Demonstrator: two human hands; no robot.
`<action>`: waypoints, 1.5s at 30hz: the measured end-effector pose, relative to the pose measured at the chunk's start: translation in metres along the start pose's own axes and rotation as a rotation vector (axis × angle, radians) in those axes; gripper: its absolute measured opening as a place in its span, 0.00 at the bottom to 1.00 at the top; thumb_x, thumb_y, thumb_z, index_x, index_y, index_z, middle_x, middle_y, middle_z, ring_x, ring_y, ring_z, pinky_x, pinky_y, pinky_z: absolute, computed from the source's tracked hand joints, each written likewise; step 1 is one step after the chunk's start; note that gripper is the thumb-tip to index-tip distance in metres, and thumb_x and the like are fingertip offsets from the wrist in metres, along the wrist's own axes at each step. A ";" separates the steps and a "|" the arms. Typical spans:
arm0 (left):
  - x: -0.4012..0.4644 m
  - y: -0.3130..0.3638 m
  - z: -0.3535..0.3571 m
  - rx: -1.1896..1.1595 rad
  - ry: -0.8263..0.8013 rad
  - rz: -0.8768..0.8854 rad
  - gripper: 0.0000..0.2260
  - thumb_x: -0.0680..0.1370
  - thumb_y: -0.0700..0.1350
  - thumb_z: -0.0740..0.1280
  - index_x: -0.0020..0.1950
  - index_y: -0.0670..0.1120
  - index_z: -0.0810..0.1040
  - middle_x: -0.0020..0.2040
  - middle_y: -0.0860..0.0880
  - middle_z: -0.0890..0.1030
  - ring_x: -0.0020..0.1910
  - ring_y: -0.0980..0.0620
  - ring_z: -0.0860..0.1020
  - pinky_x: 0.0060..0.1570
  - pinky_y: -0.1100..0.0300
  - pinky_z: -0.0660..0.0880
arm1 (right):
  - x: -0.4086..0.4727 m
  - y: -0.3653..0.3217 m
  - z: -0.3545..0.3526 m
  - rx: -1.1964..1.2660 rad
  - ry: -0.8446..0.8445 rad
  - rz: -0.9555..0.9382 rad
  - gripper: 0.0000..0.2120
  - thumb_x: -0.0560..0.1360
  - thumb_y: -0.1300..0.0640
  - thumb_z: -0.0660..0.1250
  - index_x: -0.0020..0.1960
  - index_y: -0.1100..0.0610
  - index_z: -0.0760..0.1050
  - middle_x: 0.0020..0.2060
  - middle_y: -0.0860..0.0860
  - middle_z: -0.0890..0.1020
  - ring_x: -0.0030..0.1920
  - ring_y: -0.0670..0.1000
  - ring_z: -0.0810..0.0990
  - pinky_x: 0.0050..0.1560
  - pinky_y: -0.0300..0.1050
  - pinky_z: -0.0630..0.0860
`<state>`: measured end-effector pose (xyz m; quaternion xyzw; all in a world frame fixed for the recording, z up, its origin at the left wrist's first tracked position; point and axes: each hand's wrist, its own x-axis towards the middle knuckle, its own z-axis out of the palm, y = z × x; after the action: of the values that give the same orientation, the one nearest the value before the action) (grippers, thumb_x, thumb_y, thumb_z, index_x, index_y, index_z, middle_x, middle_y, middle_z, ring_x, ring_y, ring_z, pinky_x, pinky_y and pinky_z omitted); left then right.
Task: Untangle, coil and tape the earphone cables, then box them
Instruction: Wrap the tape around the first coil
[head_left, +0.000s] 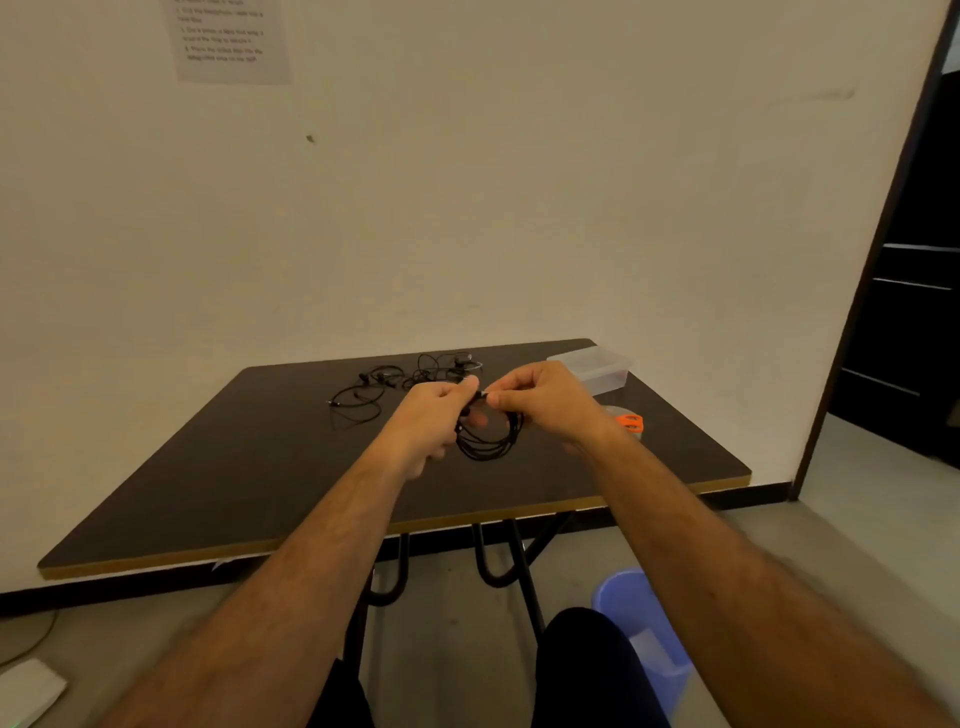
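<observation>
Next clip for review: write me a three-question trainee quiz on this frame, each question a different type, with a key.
1. True or false: the coiled cable lies flat on the table, untouched.
2. Multiple choice: where is the clear plastic box? A) far right corner of the table B) on the floor C) in the left hand
3. Fill in: the loose earphones lie ___ the hands, nearer the wall.

Key
1. False: both the left hand and the right hand pinch it above the table.
2. A
3. beyond
</observation>
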<state>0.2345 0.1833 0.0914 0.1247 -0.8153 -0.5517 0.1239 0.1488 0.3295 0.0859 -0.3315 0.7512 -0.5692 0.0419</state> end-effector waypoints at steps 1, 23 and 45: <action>0.003 -0.002 -0.001 -0.089 -0.021 -0.056 0.20 0.83 0.58 0.58 0.57 0.44 0.80 0.47 0.46 0.85 0.25 0.57 0.63 0.21 0.65 0.59 | 0.001 0.003 0.000 0.050 0.004 0.032 0.04 0.72 0.61 0.75 0.47 0.58 0.85 0.35 0.49 0.84 0.37 0.45 0.82 0.47 0.45 0.78; 0.062 -0.085 0.023 -0.323 -0.066 -0.277 0.14 0.80 0.56 0.64 0.59 0.49 0.79 0.54 0.49 0.83 0.41 0.54 0.77 0.34 0.63 0.70 | 0.047 0.081 0.007 0.221 0.141 0.327 0.03 0.76 0.61 0.70 0.47 0.55 0.82 0.44 0.53 0.85 0.45 0.50 0.82 0.52 0.50 0.81; 0.155 -0.118 0.049 -0.010 0.033 -0.279 0.10 0.80 0.45 0.67 0.61 0.49 0.78 0.49 0.51 0.82 0.44 0.55 0.83 0.38 0.62 0.78 | 0.123 0.160 0.011 -0.462 0.137 0.413 0.04 0.77 0.55 0.70 0.51 0.53 0.82 0.46 0.49 0.83 0.45 0.46 0.80 0.50 0.44 0.79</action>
<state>0.0802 0.1309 -0.0261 0.2452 -0.7851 -0.5655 0.0599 -0.0134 0.2745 -0.0205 -0.1335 0.9132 -0.3838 0.0298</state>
